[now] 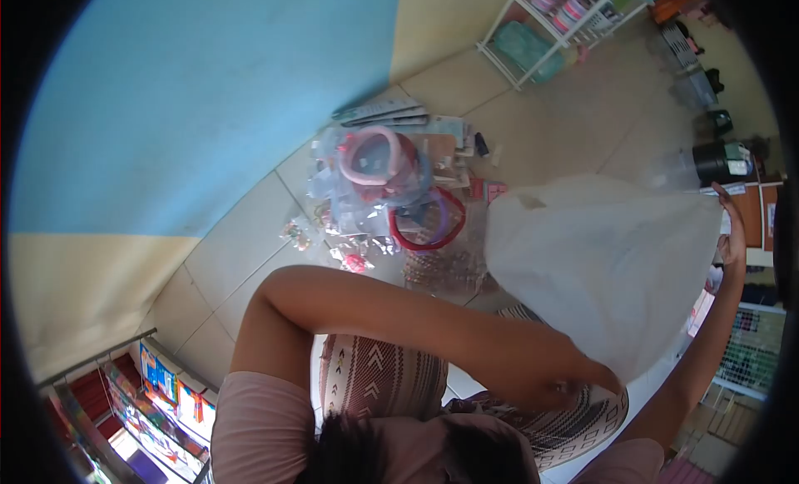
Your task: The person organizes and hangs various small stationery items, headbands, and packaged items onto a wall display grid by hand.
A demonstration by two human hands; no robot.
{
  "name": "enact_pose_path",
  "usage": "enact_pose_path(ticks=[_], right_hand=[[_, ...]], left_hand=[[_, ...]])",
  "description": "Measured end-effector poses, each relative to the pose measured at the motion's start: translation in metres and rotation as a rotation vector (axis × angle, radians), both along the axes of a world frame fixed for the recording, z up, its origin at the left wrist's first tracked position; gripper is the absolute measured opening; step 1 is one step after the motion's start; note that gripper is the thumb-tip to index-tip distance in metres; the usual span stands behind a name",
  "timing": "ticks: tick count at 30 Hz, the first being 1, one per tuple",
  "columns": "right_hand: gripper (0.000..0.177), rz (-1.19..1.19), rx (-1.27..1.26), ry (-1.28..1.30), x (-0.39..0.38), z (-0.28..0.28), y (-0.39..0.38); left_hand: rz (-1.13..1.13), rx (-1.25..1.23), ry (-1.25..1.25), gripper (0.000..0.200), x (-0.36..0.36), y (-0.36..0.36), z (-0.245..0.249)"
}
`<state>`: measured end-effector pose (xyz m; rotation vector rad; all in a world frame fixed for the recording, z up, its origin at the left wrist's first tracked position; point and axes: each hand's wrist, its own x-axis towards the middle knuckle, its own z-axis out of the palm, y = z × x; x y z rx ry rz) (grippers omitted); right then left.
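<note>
I can't see inside the white bag (599, 268); the fingers of my left hand (576, 379) are blurred, and the rack (566, 43) runs off the top edge.

Left of the milky-white bag (612, 263) I see red (394, 228), purple (444, 215) and pale pink (367, 180) hoops, farther left a blue-and-cream wall (216, 109), and on the person's side of it brown-and-cream chevron-and-stripe cloth (374, 376).

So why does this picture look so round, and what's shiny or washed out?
In the head view, likely a very wide lens: curved black borders, stretched edges; in the same view, glints on the plastic packets, burnt-out bright patches at lower left, and a pale bag showing little detail.
</note>
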<state>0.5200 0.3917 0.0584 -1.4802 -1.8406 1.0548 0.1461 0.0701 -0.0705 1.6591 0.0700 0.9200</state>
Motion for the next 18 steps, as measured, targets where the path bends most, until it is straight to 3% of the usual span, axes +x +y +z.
enact_pose_path(ticks=[2, 3, 4, 6, 7, 8, 9, 10, 12, 15, 16, 18], right_hand=[[0.042, 0.033, 0.082, 0.024, 0.043, 0.005, 0.004], [0.042, 0.05, 0.117, 0.038, 0.06, 0.004, 0.005], [0.043, -0.112, -0.013, 0.333, 0.067, 0.008, 0.003], [0.044, -0.106, 0.063, 0.433, 0.105, 0.01, 0.011], [0.044, -0.098, 0.101, 0.481, 0.121, 0.009, 0.015], [0.046, -0.346, 0.293, 0.541, 0.1, -0.001, 0.003], [0.045, -0.387, 0.366, 0.572, 0.116, -0.019, 0.007], [0.045, -0.429, 0.423, 0.595, 0.133, -0.047, 0.013], [0.043, -0.562, 0.506, 0.593, 0.143, -0.095, 0.012], [0.039, -0.827, 0.481, 0.468, 0.093, -0.197, -0.034], [0.037, -0.641, 0.53, 0.367, 0.156, -0.269, -0.022], [0.034, -0.804, 0.426, 0.076, 0.133, -0.334, -0.061]], left_hand=[[-0.105, -0.334, 0.139, 0.041, -0.035, 0.011, -0.019], [0.011, -0.37, 0.11, 0.041, -0.05, 0.016, -0.043], [0.125, -0.405, 0.081, 0.041, -0.063, 0.018, -0.072], [0.569, -0.689, 0.081, 0.038, -0.104, 0.01, -0.121], [0.92, -0.491, 0.191, 0.034, -0.124, 0.003, -0.144], [1.249, -0.371, 0.312, 0.032, -0.143, -0.008, -0.174], [1.457, -0.53, 0.254, 0.03, -0.16, -0.019, -0.189], [1.605, -0.525, 0.339, 0.028, -0.18, -0.036, -0.215], [1.736, -0.562, 0.37, 0.028, -0.191, -0.068, -0.237], [1.837, -0.744, 0.534, 0.031, -0.196, -0.102, -0.278], [1.821, -0.892, 0.496, 0.034, -0.19, -0.104, -0.278], [1.731, -1.106, 0.522, 0.048, -0.181, -0.104, -0.284]])
